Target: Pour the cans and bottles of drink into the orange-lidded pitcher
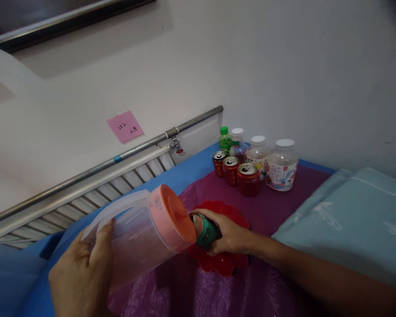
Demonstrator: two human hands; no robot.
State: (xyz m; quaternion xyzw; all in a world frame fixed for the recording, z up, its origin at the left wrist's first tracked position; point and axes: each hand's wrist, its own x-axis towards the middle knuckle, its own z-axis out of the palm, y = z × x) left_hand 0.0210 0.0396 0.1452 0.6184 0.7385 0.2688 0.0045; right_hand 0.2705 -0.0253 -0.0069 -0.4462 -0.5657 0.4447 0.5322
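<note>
I grip the jug (135,246) by its handle (123,203) in my left hand (84,266) and the green can (208,231) in my right hand (232,235) above the red bowl (222,266), best kept steady, can mouth near the lid (175,211), so drips stay contained

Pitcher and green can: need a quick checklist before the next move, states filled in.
1. Left hand gripping the pitcher at its handle: ok.
2. Right hand wrapped around the green can: ok.
3. Orange lid on the pitcher: ok, in place; how tightly, cannot tell.
4. Gap between lid and can: cannot tell; they meet in the view, but contact is unclear.
5. Red bowl directly below the can: cannot tell; it shows behind the can, height gap unclear.
6. Red cans out of the hands' way: ok, standing upright beyond the bowl.
</note>
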